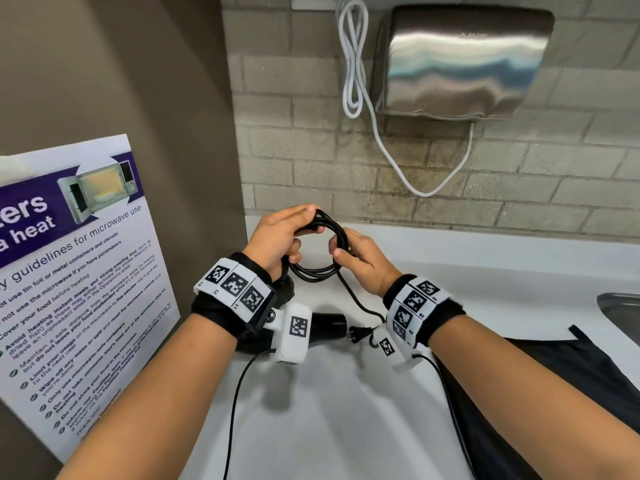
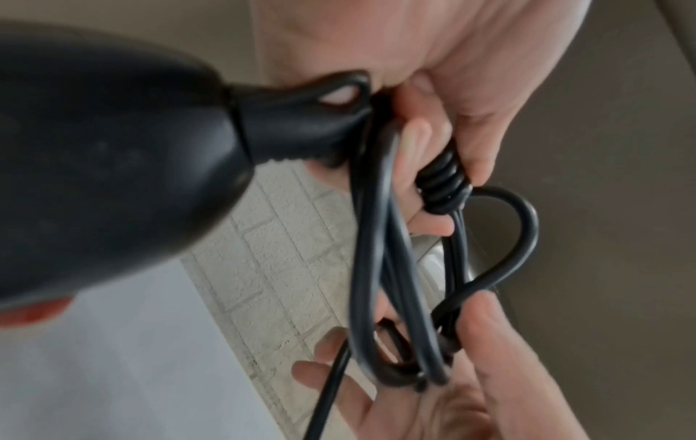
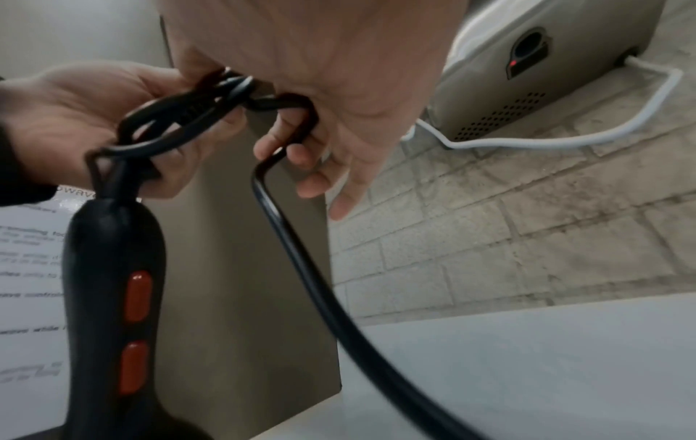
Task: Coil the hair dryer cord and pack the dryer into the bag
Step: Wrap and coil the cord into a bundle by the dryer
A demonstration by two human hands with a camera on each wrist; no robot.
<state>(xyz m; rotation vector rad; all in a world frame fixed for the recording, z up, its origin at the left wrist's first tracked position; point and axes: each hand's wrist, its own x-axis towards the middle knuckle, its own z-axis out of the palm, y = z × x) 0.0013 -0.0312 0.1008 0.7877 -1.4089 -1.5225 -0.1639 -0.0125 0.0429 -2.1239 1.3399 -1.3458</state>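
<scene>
While the left hand (image 1: 277, 237) grips the cord (image 1: 322, 268) loops so they stay gathered, the right hand (image 1: 360, 258) pinches the coil's far side; its tail trails to the plug (image 1: 360, 332) on the bench (image 1: 502, 271). Only the right wrist view shows the hair dryer (image 3: 113, 297) hanging below, its handle uppermost.

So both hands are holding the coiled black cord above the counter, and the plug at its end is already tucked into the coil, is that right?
Not quite: the plug is not tucked in. In the head view it lies loose on the counter below, while both hands, left and right, hold the coiled cord.
</scene>
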